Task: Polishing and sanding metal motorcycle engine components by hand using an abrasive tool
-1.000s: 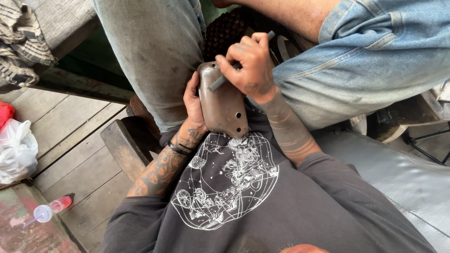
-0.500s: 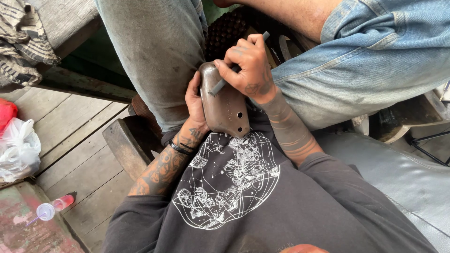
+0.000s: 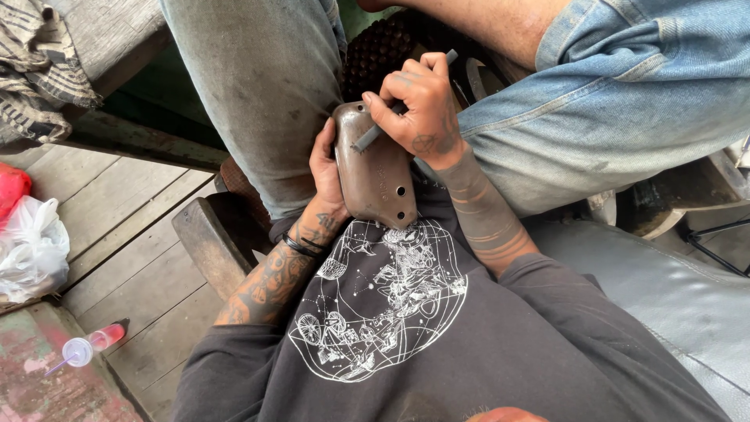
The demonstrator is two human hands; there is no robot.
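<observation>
A: Left hand (image 3: 326, 168)?
B: Cupped round the left edge of a brown metal cover (image 3: 373, 168), fingers closed behind it. Cover is upright against the dark printed shirt (image 3: 406, 328), between the knees.

A: Right hand (image 3: 422, 109)?
B: Fist closed on a thin grey tool (image 3: 391, 117), held slantwise; tip touches the cover's upper face.

A: Surroundings?
B: Plank floor (image 3: 117, 258) at left, a white plastic bag (image 3: 31, 250) on it, a small pink bottle (image 3: 94, 344) nearer the lower corner.
</observation>
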